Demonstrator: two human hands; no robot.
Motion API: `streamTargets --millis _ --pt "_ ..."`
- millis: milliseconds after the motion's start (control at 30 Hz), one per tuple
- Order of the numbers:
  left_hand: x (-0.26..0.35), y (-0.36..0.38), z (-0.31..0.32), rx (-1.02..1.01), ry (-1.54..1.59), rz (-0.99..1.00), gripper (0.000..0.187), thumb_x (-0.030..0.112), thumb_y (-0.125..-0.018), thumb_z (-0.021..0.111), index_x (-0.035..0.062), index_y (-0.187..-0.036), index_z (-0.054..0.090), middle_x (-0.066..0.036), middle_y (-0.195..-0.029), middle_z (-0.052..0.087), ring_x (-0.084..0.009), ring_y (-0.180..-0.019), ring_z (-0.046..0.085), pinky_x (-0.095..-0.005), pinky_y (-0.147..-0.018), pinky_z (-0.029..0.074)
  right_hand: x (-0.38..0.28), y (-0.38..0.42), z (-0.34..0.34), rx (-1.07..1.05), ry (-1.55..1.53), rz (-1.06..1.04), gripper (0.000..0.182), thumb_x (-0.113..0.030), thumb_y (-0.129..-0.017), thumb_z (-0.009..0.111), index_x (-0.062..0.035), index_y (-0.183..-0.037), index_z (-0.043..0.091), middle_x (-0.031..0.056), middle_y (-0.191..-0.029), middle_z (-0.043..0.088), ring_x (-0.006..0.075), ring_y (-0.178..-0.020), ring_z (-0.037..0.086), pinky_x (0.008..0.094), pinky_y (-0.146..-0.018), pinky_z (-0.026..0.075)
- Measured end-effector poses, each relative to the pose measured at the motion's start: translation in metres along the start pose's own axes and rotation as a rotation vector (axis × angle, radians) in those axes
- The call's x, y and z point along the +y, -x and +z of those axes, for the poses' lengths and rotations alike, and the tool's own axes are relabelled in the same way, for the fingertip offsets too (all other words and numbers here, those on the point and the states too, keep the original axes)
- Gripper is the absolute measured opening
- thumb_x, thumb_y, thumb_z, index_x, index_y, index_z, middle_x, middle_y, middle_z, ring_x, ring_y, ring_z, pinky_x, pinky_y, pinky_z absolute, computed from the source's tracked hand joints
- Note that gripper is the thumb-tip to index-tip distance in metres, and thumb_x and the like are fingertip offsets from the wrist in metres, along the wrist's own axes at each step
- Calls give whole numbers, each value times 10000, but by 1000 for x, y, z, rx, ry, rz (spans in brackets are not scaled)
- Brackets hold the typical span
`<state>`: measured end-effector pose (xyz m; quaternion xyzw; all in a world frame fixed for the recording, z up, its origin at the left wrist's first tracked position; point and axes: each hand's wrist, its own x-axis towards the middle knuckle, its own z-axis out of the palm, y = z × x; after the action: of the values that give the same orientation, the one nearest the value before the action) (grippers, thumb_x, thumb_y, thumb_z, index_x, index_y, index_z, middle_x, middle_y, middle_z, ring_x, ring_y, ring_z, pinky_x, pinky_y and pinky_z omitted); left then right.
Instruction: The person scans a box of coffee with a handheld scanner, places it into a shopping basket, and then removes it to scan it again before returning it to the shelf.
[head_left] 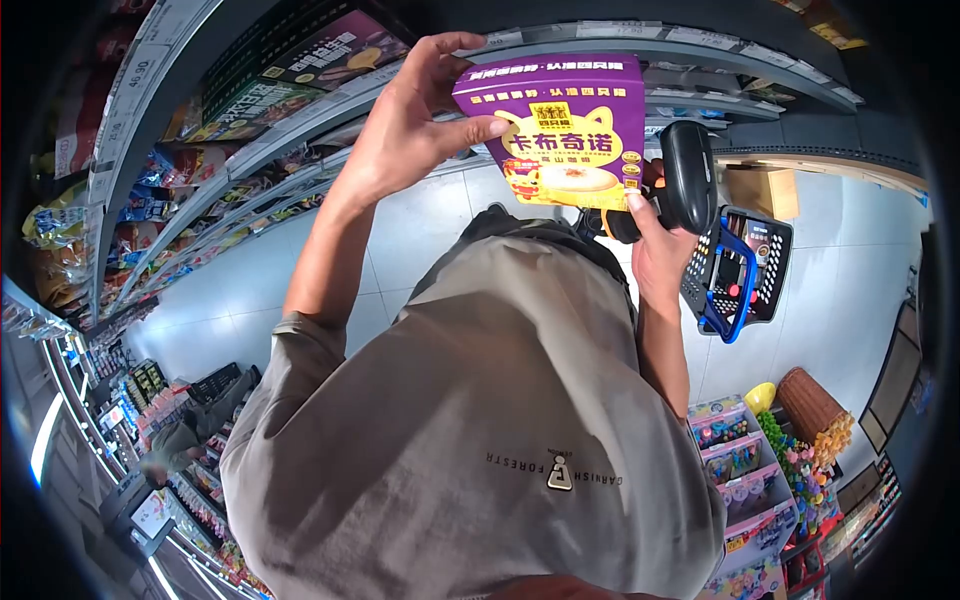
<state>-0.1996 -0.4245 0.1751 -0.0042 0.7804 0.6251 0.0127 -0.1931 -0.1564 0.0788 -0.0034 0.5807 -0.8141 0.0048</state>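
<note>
A purple and yellow coffee box (560,130) is held up before me, its printed front facing the camera. My left hand (415,125) grips its left side, thumb pressed on the front and fingers behind. At the lower right corner, the thumb of my right hand (660,240) rests against the box. The same hand is closed around what looks like a black handheld barcode scanner (688,178), its rounded head beside the box's right edge. Most of my right fingers are hidden behind the scanner and box.
Stocked shelves (225,160) with price strips curve along the left and top. To my right, a black shopping basket with blue handles (735,275) stands on the tiled floor, near a cardboard box (765,190). A display rack (745,485) is at lower right; another person (180,440) is at lower left.
</note>
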Motion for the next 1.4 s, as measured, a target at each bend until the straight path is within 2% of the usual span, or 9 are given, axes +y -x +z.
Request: streamTargets --millis 167,233,367,667,833,967,1067,1333,1400 --pt "9 -1 -5 -56 -258 86 588 161 -746 823 -21 -1212 515 -140 -1075 655 -180 -1002 640 -331 -821 546 8 -13 -10 -47 43 -5 580 80 -744 719 12 -1282 513 97 -1183 591 172 -1098 568 305 -941 450" --pt "20 -2 -5 -77 -368 5 552 153 -771 808 -35 -1205 524 -123 -1083 639 -166 -1038 602 -330 -915 506 6 -18 -9 -63 16 2 584 80 -743 721 14 -1284 511 103 -1198 589 173 -1104 566 308 -949 446" --pt "40 -4 -5 -59 -437 -64 558 150 -762 811 -38 -1204 526 -128 -1082 650 -180 -1015 621 -331 -913 504 3 -31 -5 -122 -18 3 601 80 -741 726 20 -1296 502 121 -1237 584 176 -1114 563 320 -971 440" --pt "59 -6 -2 58 -819 204 495 62 -703 815 6 -1139 587 -109 -995 681 -205 -939 655 -325 -854 507 1 -47 -1 -98 38 -55 661 83 -724 736 0 -1326 474 123 -1248 555 199 -1080 569 339 -934 478" --pt "64 -9 -7 138 -807 335 458 11 -704 794 30 -1118 598 -85 -985 637 -199 -894 648 -300 -798 511 8 -51 -5 -78 -47 -96 503 96 -802 656 -9 -1271 509 190 -1229 576 212 -988 623 321 -774 537" --pt "62 -18 -18 200 -918 413 465 10 -706 791 32 -1126 593 -95 -987 638 -212 -894 639 -308 -791 513 -7 -50 1 -113 -157 -2 473 37 -825 667 19 -1273 516 195 -1161 627 285 -1052 632 329 -797 530" --pt "60 -25 -24 233 -1040 484 460 19 -712 789 33 -1128 592 -99 -992 637 -233 -894 638 -309 -788 513 -1 -47 0 -109 -197 4 434 43 -832 658 17 -1246 529 195 -1131 635 263 -1030 637 333 -784 539" --pt "56 -40 -20 315 -1080 355 439 113 -783 755 29 -1170 565 -151 -1064 638 -289 -943 652 -367 -797 522 1 -42 -5 -78 -210 82 378 35 -830 667 15 -1189 550 178 -1030 654 207 -911 641 316 -715 534" --pt "51 -48 -24 316 -1146 318 474 99 -788 743 50 -1222 558 -151 -1192 610 -292 -1056 624 -370 -851 518 1 -41 -5 -75 -205 89 375 32 -830 669 15 -1186 551 169 -1006 656 200 -895 637 313 -700 529"
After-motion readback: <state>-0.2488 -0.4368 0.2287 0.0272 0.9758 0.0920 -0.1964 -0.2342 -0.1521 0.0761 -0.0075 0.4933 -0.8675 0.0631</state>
